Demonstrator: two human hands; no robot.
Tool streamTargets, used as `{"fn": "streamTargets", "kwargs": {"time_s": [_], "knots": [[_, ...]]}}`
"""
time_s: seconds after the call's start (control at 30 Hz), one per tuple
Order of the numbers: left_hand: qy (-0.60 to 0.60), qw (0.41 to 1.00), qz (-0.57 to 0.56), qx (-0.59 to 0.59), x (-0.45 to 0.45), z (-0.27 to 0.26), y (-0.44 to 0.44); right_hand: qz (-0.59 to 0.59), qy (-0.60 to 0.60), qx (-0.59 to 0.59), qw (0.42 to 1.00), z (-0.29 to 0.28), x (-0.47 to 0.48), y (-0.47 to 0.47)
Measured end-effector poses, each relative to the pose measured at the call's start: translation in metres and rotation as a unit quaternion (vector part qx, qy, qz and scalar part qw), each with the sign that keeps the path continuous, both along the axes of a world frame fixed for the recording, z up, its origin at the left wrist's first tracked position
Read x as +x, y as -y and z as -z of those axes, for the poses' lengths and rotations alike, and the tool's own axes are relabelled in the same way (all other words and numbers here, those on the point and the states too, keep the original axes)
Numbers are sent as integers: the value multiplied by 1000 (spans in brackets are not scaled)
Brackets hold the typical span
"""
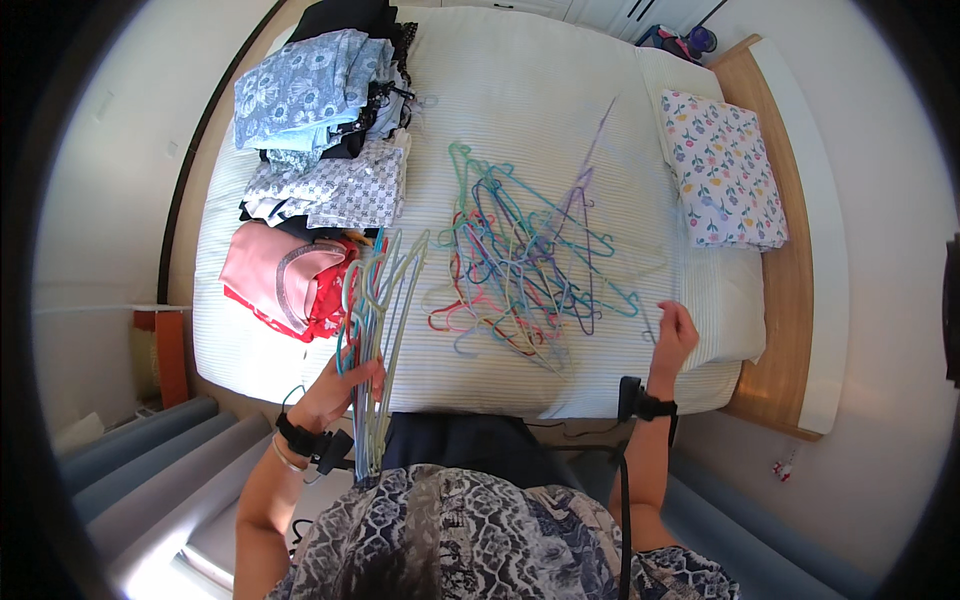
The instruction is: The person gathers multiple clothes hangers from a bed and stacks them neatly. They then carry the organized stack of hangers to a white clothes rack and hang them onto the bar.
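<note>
My left hand [349,386] grips a bundle of thin hangers [382,322] in pale green, blue and red, held upright in the picture at the bed's near edge. On the striped bed sheet [487,67] lies a tangled heap of hangers [517,255] in teal, purple, green, red and white. To the right of that heap, my right hand [675,334] is raised with curled fingers. A thin grey, hook-like piece [648,322] shows beside its fingertips, blurred; whether the hand holds it cannot be told. A blurred purple hanger [589,176] shows at the heap's upper right.
Folded clothes lie along the bed's left side: a blue floral stack [307,90], a grey patterned piece [360,184] and a pink garment [270,270] on red fabric. A folded floral cloth [724,172] rests on pillows by the wooden headboard [787,225]. A cable hangs near my right arm.
</note>
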State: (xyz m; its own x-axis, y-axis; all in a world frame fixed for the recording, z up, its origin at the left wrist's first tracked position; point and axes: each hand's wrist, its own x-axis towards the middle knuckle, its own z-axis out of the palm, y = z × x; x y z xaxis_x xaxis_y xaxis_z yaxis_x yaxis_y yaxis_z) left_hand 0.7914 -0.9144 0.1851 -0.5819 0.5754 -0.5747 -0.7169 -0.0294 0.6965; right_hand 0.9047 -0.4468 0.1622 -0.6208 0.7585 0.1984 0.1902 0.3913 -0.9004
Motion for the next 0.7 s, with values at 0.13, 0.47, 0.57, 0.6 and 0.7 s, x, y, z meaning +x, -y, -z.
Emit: {"fn": "streamTargets", "kwargs": {"time_s": [0.13,0.47,0.57,0.6,0.7], "knots": [[5,1000,3,20,-5,-11,-12,-38,24,20,999,13,-22,-2],[6,999,-24,35,-4,-20,-9,28,-65,-96,993,23,8,-23],[-4,999,-30,45,-2,-19,-9,67,-81,-143,984,52,14,-38],[-11,999,-17,33,-1,-14,-5,68,-3,-71,995,57,8,-35],[-9,999,-8,48,0,-13,-9,63,54,62,995,80,-7,-32]]}}
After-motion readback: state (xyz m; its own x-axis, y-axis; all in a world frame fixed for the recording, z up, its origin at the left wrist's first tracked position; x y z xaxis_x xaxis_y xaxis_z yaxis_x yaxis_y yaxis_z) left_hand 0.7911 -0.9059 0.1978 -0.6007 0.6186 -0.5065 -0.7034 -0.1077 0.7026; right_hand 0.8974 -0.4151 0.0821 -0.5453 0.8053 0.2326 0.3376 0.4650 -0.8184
